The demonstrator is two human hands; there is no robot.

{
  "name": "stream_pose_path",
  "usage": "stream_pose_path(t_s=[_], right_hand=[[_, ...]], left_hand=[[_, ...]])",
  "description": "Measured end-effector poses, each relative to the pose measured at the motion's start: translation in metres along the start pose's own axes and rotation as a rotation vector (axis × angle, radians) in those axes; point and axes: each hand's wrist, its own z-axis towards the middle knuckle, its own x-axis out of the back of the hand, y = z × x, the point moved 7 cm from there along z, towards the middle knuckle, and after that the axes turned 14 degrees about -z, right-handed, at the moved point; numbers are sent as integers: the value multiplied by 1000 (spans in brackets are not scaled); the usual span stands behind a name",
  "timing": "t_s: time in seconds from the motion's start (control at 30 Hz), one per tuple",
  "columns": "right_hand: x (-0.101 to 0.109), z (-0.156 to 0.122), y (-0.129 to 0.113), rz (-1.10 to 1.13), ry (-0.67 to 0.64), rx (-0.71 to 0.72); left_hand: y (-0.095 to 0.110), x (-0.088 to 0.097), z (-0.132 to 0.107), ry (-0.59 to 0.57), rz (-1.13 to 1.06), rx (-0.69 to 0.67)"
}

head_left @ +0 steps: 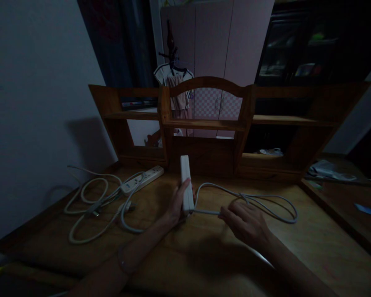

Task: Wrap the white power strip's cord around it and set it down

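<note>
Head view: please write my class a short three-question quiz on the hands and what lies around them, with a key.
1. Which hand holds the white strip?
2. True or false: the right hand holds a cord.
3. Seen by the wearer, the socket strip on the desk lies: A) left of the white strip; B) right of it; C) on top of it.

Key: 1. The left hand; 2. True; 3. A
</note>
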Motion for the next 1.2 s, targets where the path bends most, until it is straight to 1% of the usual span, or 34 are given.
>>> stream_pose_path(t_s=[0.07, 0.17, 0.23, 0.3, 0.37, 0.43, 0.5, 0.57, 0.67, 0.77, 0.83, 0.9, 0.97, 1.03, 1.13, 1.17, 1.2], right_hand=[[-3, 0, 0, 44, -71, -4], [-11, 1, -2, 129, -220, 5], [-20, -1, -6, 176, -333, 14], [-30, -3, -11, 203, -434, 22], [-40, -7, -16, 210, -503, 37], [-49, -11, -17, 184, -546, 22], [-57, -14, -11, 119, -570, -41], [-61, -15, 2, 38, -551, -133], [-55, -13, 19, -46, -441, -220], [-45, -9, 27, -51, -340, -219], [-41, -7, 29, -23, -317, -200], [-40, -6, 31, 21, -316, -187], [-41, -7, 34, 74, -322, -186], [-43, -9, 38, 120, -325, -191], [-46, -12, 44, 176, -303, -194], [-46, -13, 45, 197, -287, -188], [-45, -13, 46, 218, -266, -181]], left_hand=[[0, 2, 6, -29, -193, 105], [11, 0, 11, -77, -437, 146], [16, -3, 12, -109, -542, 162], [20, -6, 12, -126, -576, 161], [24, -5, 10, -106, -553, 135], [28, -5, 8, -78, -517, 114], [30, -10, 4, -101, -475, 141], [27, -19, -2, -167, -404, 220], [12, -28, -12, -243, -191, 350], [-3, -27, -17, -269, 76, 355], [-11, -25, -19, -298, 201, 368], [-18, -23, -21, -325, 277, 413], [-20, -22, -22, -345, 316, 439], [-22, -25, -27, -412, 303, 468], [-30, -39, -45, -629, 216, 583], [-33, -44, -51, -690, 190, 617], [-36, -47, -56, -726, 173, 637]])
